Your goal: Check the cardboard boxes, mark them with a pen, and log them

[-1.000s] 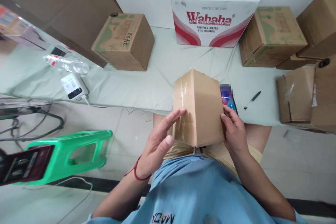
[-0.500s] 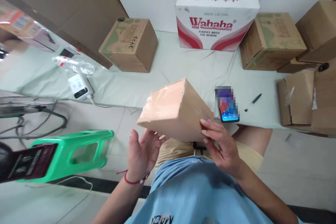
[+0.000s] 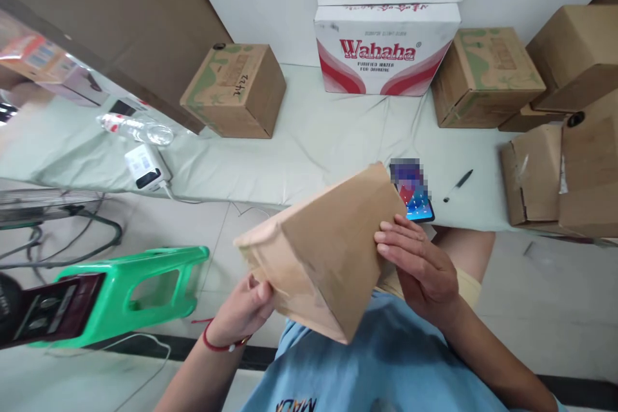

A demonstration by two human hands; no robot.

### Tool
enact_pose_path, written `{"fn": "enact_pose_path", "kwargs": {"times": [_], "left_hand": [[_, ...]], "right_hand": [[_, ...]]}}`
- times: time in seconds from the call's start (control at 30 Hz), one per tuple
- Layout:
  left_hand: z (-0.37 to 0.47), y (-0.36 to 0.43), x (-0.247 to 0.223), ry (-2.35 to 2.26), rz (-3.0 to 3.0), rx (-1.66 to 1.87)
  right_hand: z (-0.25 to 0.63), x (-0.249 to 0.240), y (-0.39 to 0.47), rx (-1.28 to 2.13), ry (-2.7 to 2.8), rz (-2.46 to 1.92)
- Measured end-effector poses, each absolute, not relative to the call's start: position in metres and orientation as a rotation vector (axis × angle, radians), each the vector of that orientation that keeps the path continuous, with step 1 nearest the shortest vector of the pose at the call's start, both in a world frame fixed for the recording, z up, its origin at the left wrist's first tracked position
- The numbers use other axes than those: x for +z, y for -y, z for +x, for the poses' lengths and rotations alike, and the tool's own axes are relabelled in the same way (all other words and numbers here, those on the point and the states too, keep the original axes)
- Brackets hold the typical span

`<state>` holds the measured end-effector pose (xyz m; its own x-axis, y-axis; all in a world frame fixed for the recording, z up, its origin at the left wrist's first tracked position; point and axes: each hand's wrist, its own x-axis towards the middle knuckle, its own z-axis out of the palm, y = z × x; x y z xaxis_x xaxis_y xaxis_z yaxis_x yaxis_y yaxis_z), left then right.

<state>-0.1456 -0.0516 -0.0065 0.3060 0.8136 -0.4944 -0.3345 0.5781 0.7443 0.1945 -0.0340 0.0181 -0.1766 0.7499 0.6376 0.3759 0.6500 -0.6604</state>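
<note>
A brown cardboard box (image 3: 340,238) is held tilted in the air above my lap, in front of the table edge. My left hand (image 3: 251,309) grips its left end, thumb on the near taped face and the other fingers mostly hidden by the box. On the right side, my right hand (image 3: 420,264) presses its fingers against the box's side face; the thumb is out of sight. A phone (image 3: 416,196) with a lit screen lies on the table just beyond the right hand, partly covered by the box.
A pen (image 3: 461,183) lies right of the phone. A white-and-red Wahaha carton (image 3: 381,55) and several brown boxes (image 3: 490,77) stand along the back and right. At left are another box (image 3: 234,93), a plastic bottle (image 3: 138,129), a white device (image 3: 146,167) and a green stool (image 3: 145,283).
The box has turned and tipped, bringing a taped end face into view toward me. My left hand has gone from open beneath it to gripping its left end.
</note>
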Motion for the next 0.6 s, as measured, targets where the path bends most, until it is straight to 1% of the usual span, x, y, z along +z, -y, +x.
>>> {"fn": "enact_pose_path", "kwargs": {"times": [0.13,0.27,0.37,0.47,0.53,0.6], "left_hand": [[-0.125,0.053,-0.007,-1.153,0.863,0.73],[-0.108,0.048,-0.015,-1.302,1.022,0.693],[-0.106,0.045,-0.018,-1.167,0.876,0.771],[-0.109,0.038,-0.013,-0.915,0.535,0.858],[-0.11,0.03,-0.009,-0.845,0.39,0.847],[-0.106,0.023,-0.007,-0.868,0.392,0.822]], "right_hand": [[0.202,0.011,0.025,0.604,1.782,-0.952],[0.202,-0.016,0.024,0.859,1.697,-1.039],[0.203,-0.04,0.032,1.041,1.497,-1.124],[0.207,-0.059,0.043,1.147,1.34,-1.167],[0.209,-0.066,0.049,1.171,1.342,-1.196],[0.21,-0.066,0.052,1.169,1.409,-1.237]]}}
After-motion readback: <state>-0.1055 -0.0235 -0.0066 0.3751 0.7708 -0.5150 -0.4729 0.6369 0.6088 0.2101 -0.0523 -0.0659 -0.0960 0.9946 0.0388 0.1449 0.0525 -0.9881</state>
